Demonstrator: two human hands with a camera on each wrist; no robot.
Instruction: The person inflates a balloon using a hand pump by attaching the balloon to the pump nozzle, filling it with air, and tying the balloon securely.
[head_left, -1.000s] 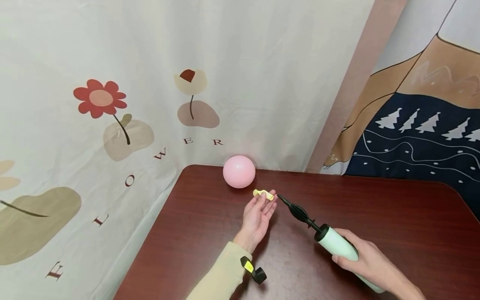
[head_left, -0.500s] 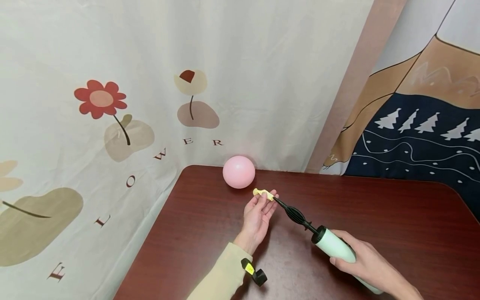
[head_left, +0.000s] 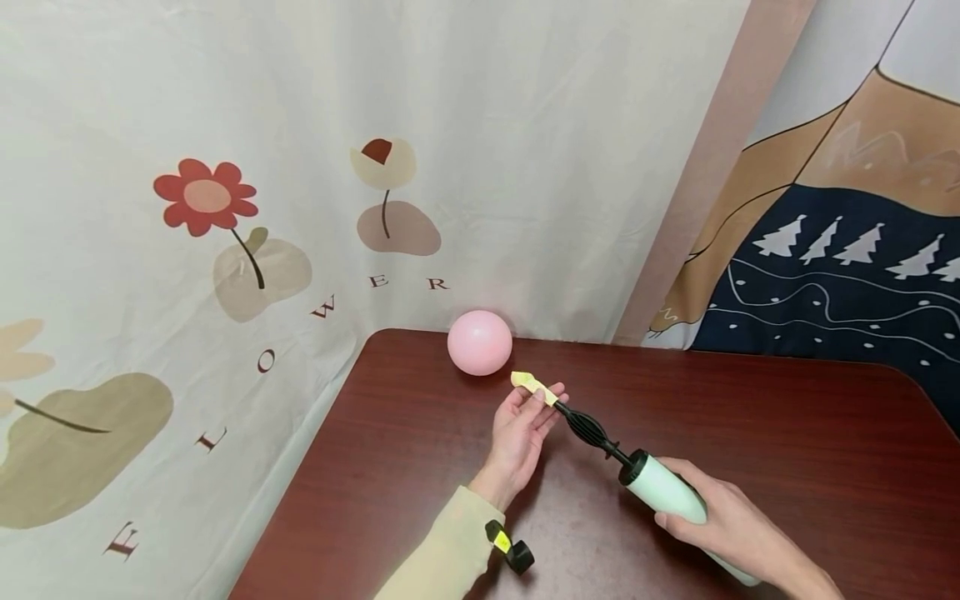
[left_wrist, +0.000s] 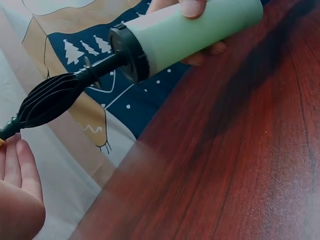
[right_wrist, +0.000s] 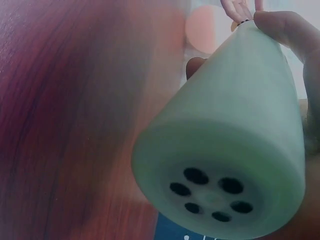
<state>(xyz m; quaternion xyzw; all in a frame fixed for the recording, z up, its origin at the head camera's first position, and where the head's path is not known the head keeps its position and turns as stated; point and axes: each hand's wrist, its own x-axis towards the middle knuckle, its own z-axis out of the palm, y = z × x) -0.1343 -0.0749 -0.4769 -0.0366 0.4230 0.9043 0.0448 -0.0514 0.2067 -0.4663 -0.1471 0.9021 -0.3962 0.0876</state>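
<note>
My left hand (head_left: 517, 437) pinches a limp yellow balloon (head_left: 522, 380) by its neck, between thumb and fingers. The neck sits around the tip of the black nozzle (head_left: 587, 427) of a balloon pump. My right hand (head_left: 723, 518) grips the mint-green barrel of that balloon pump (head_left: 667, 490), which slants up and left toward the left hand. In the left wrist view the ribbed black nozzle (left_wrist: 52, 100) meets the left fingers (left_wrist: 29, 170) at the left edge. The right wrist view shows the barrel's end (right_wrist: 215, 195) with several dark holes.
An inflated pink balloon (head_left: 480, 342) rests near the far edge of the dark red wooden table (head_left: 420, 467), beyond the left hand. A curtain with printed flowers (head_left: 525, 167) hangs behind the table. A navy cloth with printed trees (head_left: 832, 292) hangs at the right.
The pump has moved left, and its nozzle tip, at first apart from the yellow balloon, is now inside the neck. The left hand has shifted slightly right, and the limp balloon tilts more.
</note>
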